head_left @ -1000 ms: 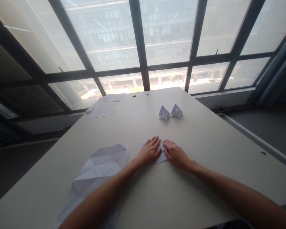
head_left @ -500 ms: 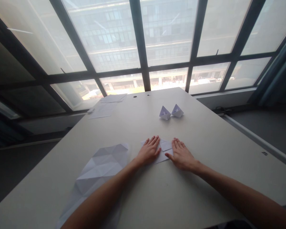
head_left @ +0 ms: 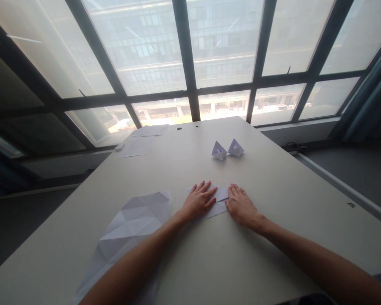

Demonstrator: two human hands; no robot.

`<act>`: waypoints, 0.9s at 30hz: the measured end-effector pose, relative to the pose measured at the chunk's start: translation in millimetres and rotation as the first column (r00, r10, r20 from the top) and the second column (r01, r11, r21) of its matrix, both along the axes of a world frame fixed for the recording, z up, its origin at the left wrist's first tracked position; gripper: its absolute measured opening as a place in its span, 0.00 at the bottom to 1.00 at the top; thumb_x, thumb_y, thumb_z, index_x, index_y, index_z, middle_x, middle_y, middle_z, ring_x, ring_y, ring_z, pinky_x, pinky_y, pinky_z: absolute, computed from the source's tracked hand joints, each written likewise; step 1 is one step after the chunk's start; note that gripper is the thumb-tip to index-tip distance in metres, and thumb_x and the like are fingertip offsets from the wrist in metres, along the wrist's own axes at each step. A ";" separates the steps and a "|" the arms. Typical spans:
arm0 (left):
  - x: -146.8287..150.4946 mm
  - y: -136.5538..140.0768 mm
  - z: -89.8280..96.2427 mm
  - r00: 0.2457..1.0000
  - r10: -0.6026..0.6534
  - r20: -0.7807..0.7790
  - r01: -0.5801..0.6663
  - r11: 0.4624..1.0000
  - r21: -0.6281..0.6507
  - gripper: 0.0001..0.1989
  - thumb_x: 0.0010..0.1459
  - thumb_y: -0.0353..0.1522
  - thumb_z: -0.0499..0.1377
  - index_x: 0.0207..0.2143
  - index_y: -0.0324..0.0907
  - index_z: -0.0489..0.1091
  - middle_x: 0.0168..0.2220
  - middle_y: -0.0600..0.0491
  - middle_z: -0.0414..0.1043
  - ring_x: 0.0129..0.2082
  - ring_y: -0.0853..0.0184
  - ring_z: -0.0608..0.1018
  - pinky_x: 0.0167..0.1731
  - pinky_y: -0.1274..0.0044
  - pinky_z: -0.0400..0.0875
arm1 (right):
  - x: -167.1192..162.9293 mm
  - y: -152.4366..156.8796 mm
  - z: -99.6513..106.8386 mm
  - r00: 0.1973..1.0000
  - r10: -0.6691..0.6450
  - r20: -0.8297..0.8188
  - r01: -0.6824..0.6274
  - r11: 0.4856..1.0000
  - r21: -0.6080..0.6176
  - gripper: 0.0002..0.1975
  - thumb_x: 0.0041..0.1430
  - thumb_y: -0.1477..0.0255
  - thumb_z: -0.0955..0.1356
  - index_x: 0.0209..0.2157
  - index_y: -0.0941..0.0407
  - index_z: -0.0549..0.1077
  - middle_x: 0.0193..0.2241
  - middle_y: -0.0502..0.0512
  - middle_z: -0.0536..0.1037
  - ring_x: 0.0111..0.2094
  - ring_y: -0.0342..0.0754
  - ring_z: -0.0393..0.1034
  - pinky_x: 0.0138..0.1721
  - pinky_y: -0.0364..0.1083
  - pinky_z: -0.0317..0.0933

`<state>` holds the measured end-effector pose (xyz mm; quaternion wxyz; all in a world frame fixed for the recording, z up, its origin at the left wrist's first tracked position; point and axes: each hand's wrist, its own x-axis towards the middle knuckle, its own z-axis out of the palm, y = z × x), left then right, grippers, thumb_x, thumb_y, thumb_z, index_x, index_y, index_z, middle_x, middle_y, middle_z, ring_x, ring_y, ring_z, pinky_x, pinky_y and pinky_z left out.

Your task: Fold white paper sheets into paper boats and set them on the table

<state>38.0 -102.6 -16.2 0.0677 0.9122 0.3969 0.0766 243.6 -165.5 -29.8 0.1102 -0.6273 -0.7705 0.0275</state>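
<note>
A folded sheet of white paper (head_left: 216,209) lies flat on the table between my two hands. My left hand (head_left: 200,200) rests on its left part, palm down with the fingers spread. On the right edge of the paper lies my right hand (head_left: 242,206), flat, its fingers stretched forward and the thumb near the paper's middle. Both hands cover parts of the folds. Left of my left forearm is a large creased white sheet (head_left: 131,224), unfolded and partly hidden under the arm.
Two folded paper boats (head_left: 219,151) stand side by side beyond my hands on the white table (head_left: 273,190). Several flat paper sheets (head_left: 135,146) lie at the far left, with a small white object (head_left: 119,147) beside them. Windows rise behind the table.
My left hand's fingers have spread wider over the paper. My right thumb has drawn in toward its hand, and more of the lower paper shows.
</note>
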 end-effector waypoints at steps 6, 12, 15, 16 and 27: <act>0.9 -4.8 -3.6 0.998 -0.047 -0.032 0.047 0.999 0.014 0.26 0.67 0.39 0.46 0.66 0.57 0.50 0.70 0.55 0.43 0.68 0.45 0.43 0.61 0.47 0.43 | -13.5 1.7 -1.0 0.984 0.158 -0.081 -0.158 0.987 0.003 0.35 0.67 0.58 0.54 0.65 0.69 0.54 0.66 0.71 0.49 0.68 0.58 0.38 0.66 0.57 0.36; -0.1 -5.2 -8.0 0.993 -0.088 -0.078 0.091 0.995 0.033 0.28 0.67 0.34 0.42 0.69 0.47 0.43 0.70 0.51 0.41 0.69 0.51 0.40 0.62 0.48 0.39 | -26.7 -10.9 2.2 0.957 0.265 -0.114 -0.270 0.962 -0.031 0.44 0.64 0.48 0.56 0.66 0.71 0.49 0.67 0.72 0.42 0.68 0.60 0.31 0.67 0.57 0.33; -1.6 -3.4 -8.2 0.990 -0.093 -0.104 0.097 0.995 0.032 0.26 0.69 0.36 0.39 0.68 0.49 0.45 0.70 0.53 0.41 0.69 0.53 0.41 0.62 0.49 0.40 | -31.6 -18.0 6.0 0.937 0.328 -0.122 -0.336 0.941 -0.049 0.45 0.64 0.47 0.54 0.67 0.70 0.47 0.67 0.71 0.40 0.69 0.59 0.30 0.67 0.57 0.32; -1.9 -3.0 -8.3 0.989 -0.091 -0.115 0.096 0.995 0.035 0.26 0.69 0.36 0.39 0.68 0.49 0.45 0.70 0.53 0.41 0.69 0.53 0.41 0.62 0.49 0.40 | -32.3 -19.1 7.1 0.936 0.328 -0.124 -0.337 0.939 -0.061 0.45 0.64 0.46 0.53 0.67 0.70 0.47 0.67 0.71 0.40 0.69 0.59 0.30 0.67 0.57 0.33; -1.5 -0.7 -9.7 0.986 -0.042 -0.159 0.050 0.998 0.049 0.31 0.66 0.33 0.42 0.69 0.44 0.39 0.70 0.52 0.37 0.69 0.54 0.41 0.63 0.51 0.41 | -4.9 -8.3 8.3 0.999 -0.050 -0.001 0.050 0.985 -0.164 0.54 0.60 0.41 0.51 0.64 0.79 0.48 0.66 0.80 0.45 0.68 0.64 0.34 0.66 0.57 0.32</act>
